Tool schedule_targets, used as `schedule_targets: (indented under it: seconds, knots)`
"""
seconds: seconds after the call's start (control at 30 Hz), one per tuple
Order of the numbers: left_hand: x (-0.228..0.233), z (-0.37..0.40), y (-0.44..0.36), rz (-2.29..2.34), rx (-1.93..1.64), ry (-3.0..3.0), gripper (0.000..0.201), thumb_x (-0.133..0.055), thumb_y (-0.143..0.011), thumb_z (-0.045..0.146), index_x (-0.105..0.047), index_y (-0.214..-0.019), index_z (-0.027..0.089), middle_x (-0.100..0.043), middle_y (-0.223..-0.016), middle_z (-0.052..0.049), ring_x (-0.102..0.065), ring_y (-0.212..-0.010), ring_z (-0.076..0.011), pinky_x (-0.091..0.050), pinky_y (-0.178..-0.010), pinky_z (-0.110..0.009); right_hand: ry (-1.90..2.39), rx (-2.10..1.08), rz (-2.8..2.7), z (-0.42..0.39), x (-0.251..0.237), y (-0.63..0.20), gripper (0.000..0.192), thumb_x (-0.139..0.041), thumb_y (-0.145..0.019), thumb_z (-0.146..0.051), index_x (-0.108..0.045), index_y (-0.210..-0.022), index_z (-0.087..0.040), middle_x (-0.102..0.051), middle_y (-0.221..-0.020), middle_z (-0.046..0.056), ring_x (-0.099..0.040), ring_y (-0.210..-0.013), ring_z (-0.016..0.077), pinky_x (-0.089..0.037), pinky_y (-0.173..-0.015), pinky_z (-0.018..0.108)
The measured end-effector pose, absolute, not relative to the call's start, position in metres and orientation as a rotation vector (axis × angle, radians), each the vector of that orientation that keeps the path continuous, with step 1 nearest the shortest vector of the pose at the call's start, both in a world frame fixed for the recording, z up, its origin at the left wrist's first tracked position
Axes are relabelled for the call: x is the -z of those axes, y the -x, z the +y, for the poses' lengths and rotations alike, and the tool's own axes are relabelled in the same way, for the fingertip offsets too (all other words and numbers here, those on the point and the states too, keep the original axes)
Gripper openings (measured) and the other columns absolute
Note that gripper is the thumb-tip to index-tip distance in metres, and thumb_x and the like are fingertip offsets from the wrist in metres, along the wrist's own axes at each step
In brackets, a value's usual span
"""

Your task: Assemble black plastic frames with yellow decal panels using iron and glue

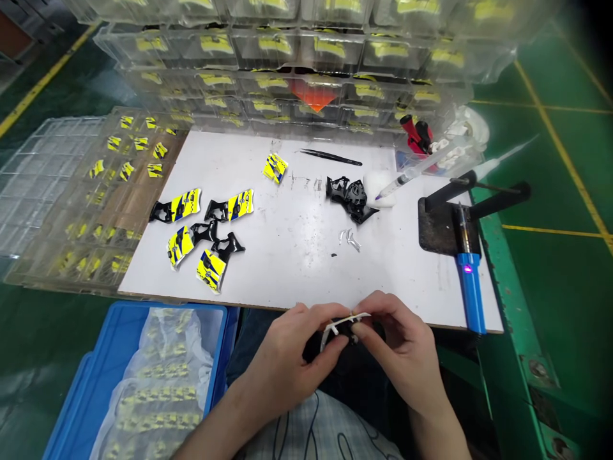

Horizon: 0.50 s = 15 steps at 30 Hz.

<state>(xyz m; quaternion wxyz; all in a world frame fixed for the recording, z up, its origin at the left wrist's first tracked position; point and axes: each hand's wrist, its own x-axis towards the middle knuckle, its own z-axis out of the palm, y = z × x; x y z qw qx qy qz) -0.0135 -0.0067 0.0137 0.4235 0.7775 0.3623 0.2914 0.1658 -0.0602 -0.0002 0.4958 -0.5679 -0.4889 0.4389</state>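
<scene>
My left hand (287, 358) and my right hand (402, 351) meet just below the front edge of the white work board (297, 255). Together they pinch a small black plastic part (313, 348) with a thin white curved strip (342, 324) against it. The left thumb and fingers wrap the black part from the left. The right fingertips press the white strip from the right. Most of the black part is hidden by my fingers.
Several yellow-and-black printed parts (211, 230) lie at the board's left, black parts (349, 195) and small clear pieces (349, 237) mid-right. Tweezers (330, 156), a syringe (416, 171) and a blue-handled tool (468, 275) sit farther right. Clear stacked trays (297, 57) stand behind; a blue bin (138, 383) below left.
</scene>
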Motion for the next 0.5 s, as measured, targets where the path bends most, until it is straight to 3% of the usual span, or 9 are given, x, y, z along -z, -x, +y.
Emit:
schedule_targets:
  seconds: [0.23,0.37,0.5]
  knots:
    - [-0.012,-0.010,0.007,0.995,-0.657,-1.613,0.025,-0.057,-0.089,0.015,-0.068,-0.112,0.016,-0.074,-0.077,-0.001,-0.060,-0.052,-0.0103,-0.046,-0.049,-0.019,1.362,-1.149,-0.951,-0.055,0.002,-0.159,0.008,-0.075,-0.088,-0.026,-0.070,-0.094,-0.025,-0.068,-0.078,-0.001,-0.062,-0.066,0.0120,-0.053,-0.059,0.018]
    - [-0.010,-0.010,0.007,1.027,-0.606,-1.477,0.029,-0.061,-0.088,0.022,-0.073,-0.114,0.014,-0.077,-0.082,-0.006,-0.062,-0.052,-0.0125,-0.051,-0.048,-0.021,1.364,-1.149,-0.876,-0.054,0.003,-0.151,0.012,-0.076,-0.087,-0.026,-0.066,-0.094,-0.024,-0.067,-0.078,-0.001,-0.064,-0.068,0.0116,-0.054,-0.061,0.018]
    - [-0.006,-0.012,0.005,0.988,-0.643,-1.165,0.026,-0.065,-0.087,0.024,-0.077,-0.108,0.016,-0.074,-0.074,-0.004,-0.062,-0.051,-0.0132,-0.054,-0.047,-0.022,1.411,-1.085,-1.020,-0.055,0.002,-0.153,0.014,-0.074,-0.089,-0.028,-0.067,-0.100,-0.024,-0.068,-0.080,0.000,-0.065,-0.067,0.0139,-0.054,-0.059,0.022]
